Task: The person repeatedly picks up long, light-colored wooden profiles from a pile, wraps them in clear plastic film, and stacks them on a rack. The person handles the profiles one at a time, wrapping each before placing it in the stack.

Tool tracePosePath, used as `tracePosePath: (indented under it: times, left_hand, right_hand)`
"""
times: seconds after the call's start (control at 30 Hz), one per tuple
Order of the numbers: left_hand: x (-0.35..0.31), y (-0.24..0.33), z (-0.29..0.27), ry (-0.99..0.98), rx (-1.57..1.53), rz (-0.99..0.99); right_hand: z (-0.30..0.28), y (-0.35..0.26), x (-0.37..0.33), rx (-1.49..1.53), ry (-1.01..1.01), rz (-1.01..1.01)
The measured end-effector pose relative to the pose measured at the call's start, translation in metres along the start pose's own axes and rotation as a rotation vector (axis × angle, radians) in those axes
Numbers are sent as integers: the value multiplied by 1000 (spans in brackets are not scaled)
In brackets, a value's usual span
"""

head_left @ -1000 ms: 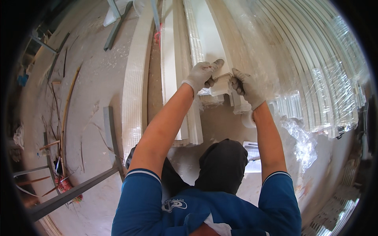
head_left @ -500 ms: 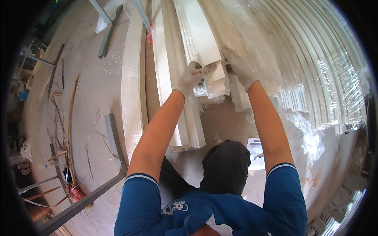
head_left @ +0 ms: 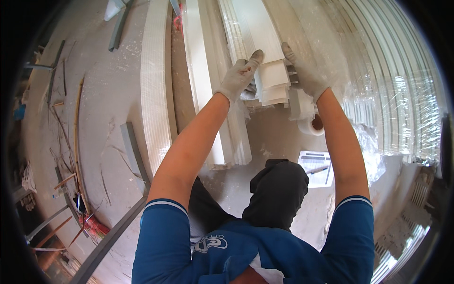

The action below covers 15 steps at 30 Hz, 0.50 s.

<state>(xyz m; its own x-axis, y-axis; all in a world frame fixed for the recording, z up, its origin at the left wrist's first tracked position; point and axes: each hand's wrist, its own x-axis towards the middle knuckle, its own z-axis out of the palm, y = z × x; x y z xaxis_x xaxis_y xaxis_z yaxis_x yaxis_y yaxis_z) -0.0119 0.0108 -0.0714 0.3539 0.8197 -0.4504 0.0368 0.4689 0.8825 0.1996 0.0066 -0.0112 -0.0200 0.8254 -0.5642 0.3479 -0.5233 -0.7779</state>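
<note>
A stack of long white strips (head_left: 265, 35) runs away from me, its uneven near ends lying between my hands. My left hand (head_left: 240, 78), in a pale glove with dark stains, grips the stack's left edge, thumb stretched along it and fingers partly hidden below. On the opposite edge my right hand (head_left: 306, 71), gloved too, has its thumb extended and its fingers curled against the strips' sides. Clear plastic wrap (head_left: 248, 90) shows beside the left fingers. A roll of clear film (head_left: 310, 125) lies on the floor below my right wrist.
Other long white strip bundles (head_left: 158, 85) lie on the left, with a second pile (head_left: 236, 146) closer. Film-wrapped strips (head_left: 392, 85) fill the right. A printed sheet (head_left: 321, 163) with a pen (head_left: 318, 170) lies by my knee. Metal bars (head_left: 132, 151) and sticks (head_left: 78, 123) are left.
My left hand has gone from a pinch by the strips' near end to the stack's left edge. The right hand has shifted slightly along the right edge. The view has moved, showing more film roll and paper.
</note>
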Motion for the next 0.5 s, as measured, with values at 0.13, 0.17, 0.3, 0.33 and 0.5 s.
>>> tracePosePath:
  times: [0.13,0.17,0.3,0.33,0.5]
  left_hand:
    - [-15,16,10,65,-103,-100]
    - [-16,19,13,100,-118,-109]
    - [-19,22,22,75,-180,-118]
    - [-18,22,24,65,-182,-146]
    - [-30,29,32,30,-428,-152]
  right_hand:
    - [4,-1,-6,104,-22,195]
    - [8,-3,-7,190,-36,242]
    - [28,-2,-20,325,34,61]
    - [32,1,-24,362,89,43]
    - [26,19,-21,375,65,-144]
